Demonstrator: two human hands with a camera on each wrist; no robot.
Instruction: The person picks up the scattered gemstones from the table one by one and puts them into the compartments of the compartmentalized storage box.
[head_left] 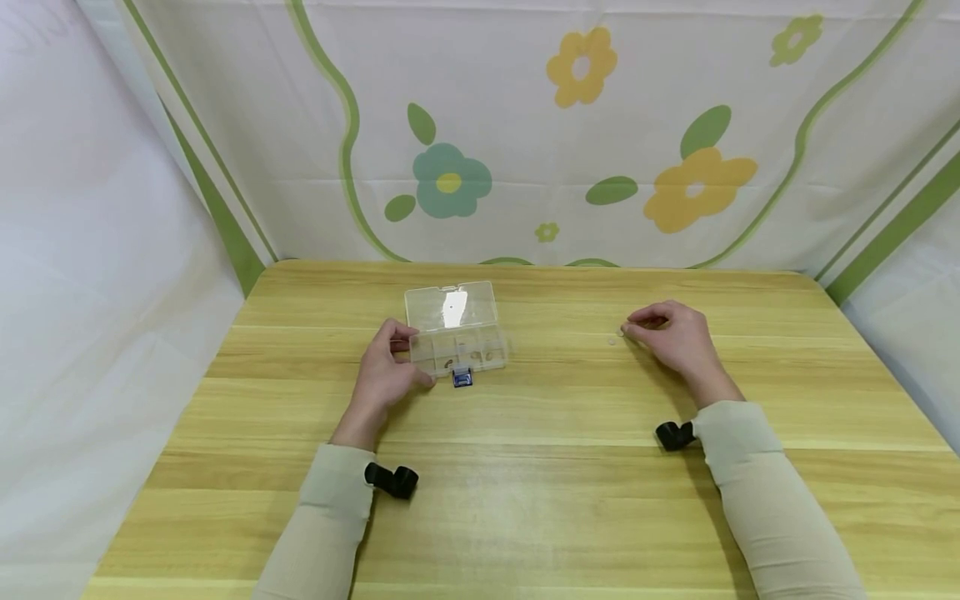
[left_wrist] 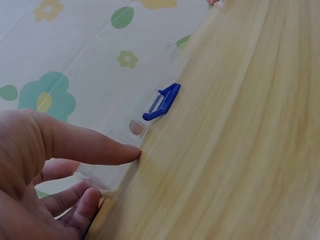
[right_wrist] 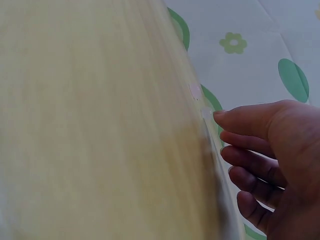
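A clear plastic compartment box (head_left: 459,350) stands on the table with its transparent lid (head_left: 450,307) raised at the back. A blue latch (left_wrist: 162,102) sits on its front edge, and several small brownish pieces lie in its compartments. My left hand (head_left: 385,367) grips the box's left end, thumb at the front corner and fingers at the back. Far to the right, my right hand (head_left: 672,335) pinches a small pale disc (right_wrist: 206,114) between thumb and forefinger, low over the table. A second small disc (right_wrist: 195,91) lies on the table just beside it.
The wooden table (head_left: 525,467) runs back to a white curtain (head_left: 510,100) printed with flowers and leaves. A black wrist camera (head_left: 393,481) sits at the left cuff, and another black camera (head_left: 675,436) at the right cuff.
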